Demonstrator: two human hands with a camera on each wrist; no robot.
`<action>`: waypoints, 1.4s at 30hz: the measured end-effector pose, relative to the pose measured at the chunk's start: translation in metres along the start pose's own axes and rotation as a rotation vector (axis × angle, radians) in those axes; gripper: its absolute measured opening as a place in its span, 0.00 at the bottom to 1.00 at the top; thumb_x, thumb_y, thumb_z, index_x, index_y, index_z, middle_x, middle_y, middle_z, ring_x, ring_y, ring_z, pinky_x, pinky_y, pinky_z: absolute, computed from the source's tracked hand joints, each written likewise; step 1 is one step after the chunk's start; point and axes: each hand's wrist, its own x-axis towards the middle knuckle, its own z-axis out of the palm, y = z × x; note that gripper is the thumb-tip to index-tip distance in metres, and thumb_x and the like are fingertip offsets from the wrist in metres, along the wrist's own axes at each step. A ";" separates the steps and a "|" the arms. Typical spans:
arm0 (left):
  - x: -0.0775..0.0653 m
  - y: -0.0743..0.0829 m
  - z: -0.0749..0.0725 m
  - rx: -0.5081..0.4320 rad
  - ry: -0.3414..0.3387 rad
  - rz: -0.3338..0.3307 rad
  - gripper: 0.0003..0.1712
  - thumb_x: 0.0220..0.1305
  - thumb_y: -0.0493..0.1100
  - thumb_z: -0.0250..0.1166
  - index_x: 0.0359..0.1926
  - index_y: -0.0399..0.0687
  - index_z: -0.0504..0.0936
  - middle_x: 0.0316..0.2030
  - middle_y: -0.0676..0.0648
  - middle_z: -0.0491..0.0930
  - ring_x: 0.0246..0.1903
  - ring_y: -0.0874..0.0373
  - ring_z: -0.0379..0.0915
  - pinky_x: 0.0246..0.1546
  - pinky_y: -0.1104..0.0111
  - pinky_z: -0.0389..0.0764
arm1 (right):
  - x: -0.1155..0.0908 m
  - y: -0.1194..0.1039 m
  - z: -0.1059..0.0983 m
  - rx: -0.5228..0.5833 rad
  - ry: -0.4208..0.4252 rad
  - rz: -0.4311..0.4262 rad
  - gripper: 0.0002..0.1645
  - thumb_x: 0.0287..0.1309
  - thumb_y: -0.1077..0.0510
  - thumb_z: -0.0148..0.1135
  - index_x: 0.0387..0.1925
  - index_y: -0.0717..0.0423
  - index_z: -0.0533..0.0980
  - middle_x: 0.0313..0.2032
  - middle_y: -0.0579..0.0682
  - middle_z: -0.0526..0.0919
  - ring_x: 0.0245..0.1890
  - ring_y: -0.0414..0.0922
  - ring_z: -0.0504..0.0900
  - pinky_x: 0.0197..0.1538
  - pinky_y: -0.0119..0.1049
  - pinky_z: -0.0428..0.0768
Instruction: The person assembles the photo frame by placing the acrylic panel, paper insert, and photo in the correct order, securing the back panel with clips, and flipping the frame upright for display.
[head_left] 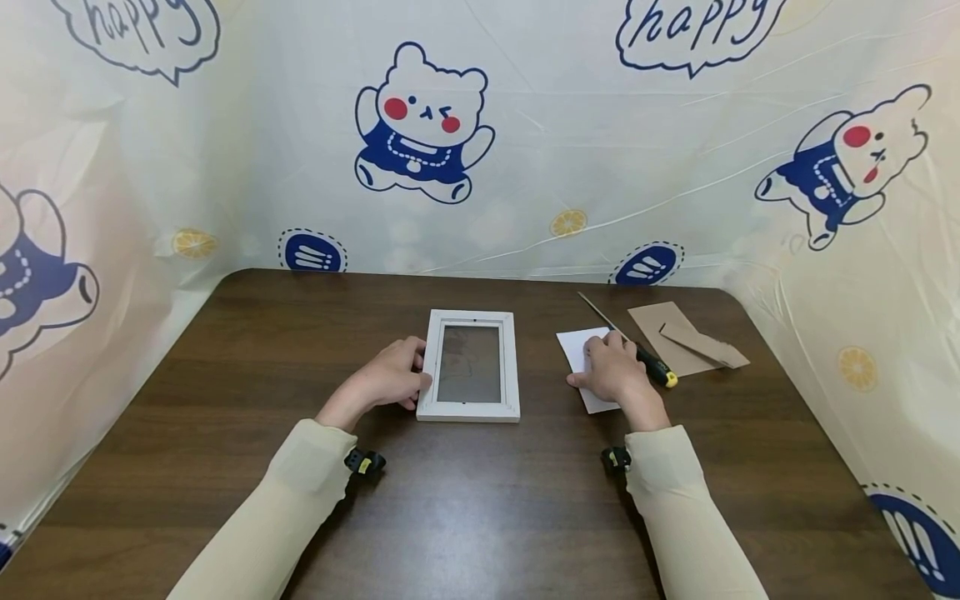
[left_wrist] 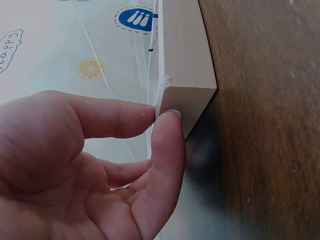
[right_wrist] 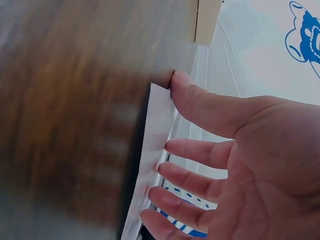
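A white picture frame (head_left: 469, 412) lies flat in the middle of the wooden table, its dark pane facing up. My left hand (head_left: 392, 372) is at its left side. In the left wrist view, the thumb and a bent finger of that hand (left_wrist: 115, 155) pinch the frame's edge (left_wrist: 186, 55) near a corner. To the right, my right hand (head_left: 617, 367) rests its spread fingertips on a white sheet (head_left: 573, 340). Thumb and fingers (right_wrist: 187, 192) touch that sheet (right_wrist: 154, 120) in the right wrist view, without curling round it.
A screwdriver (head_left: 656, 367) with a black and yellow handle lies just right of my right hand, its shaft pointing away. Beyond it is a brown backing board (head_left: 660, 321) with a stand flap (head_left: 701, 344). A printed curtain (head_left: 525, 167) encloses the table's back and sides.
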 end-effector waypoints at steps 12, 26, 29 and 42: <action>-0.001 0.000 0.000 0.000 0.004 0.003 0.33 0.72 0.30 0.59 0.74 0.25 0.60 0.55 0.31 0.69 0.31 0.51 0.76 0.29 0.63 0.89 | -0.002 -0.002 -0.002 -0.031 -0.003 -0.028 0.37 0.67 0.48 0.72 0.67 0.66 0.74 0.67 0.71 0.66 0.66 0.70 0.66 0.62 0.69 0.78; 0.000 0.000 0.000 0.006 0.002 -0.003 0.33 0.73 0.31 0.59 0.74 0.26 0.60 0.56 0.31 0.69 0.31 0.51 0.77 0.29 0.63 0.89 | -0.003 -0.002 -0.012 -0.007 0.007 -0.128 0.25 0.67 0.56 0.62 0.60 0.67 0.82 0.60 0.69 0.80 0.54 0.61 0.79 0.61 0.59 0.80; 0.000 0.000 0.000 0.009 0.003 -0.001 0.33 0.73 0.31 0.60 0.74 0.26 0.61 0.56 0.31 0.70 0.31 0.51 0.77 0.29 0.63 0.89 | -0.002 -0.002 -0.012 0.023 0.013 -0.130 0.22 0.67 0.57 0.62 0.57 0.66 0.84 0.59 0.67 0.83 0.54 0.60 0.80 0.61 0.58 0.80; 0.000 0.000 0.001 0.014 0.002 0.001 0.33 0.73 0.31 0.60 0.74 0.26 0.61 0.56 0.31 0.69 0.32 0.50 0.77 0.29 0.63 0.89 | 0.001 0.000 -0.013 0.063 0.117 -0.152 0.17 0.72 0.58 0.57 0.45 0.63 0.88 0.42 0.59 0.89 0.40 0.55 0.83 0.49 0.53 0.84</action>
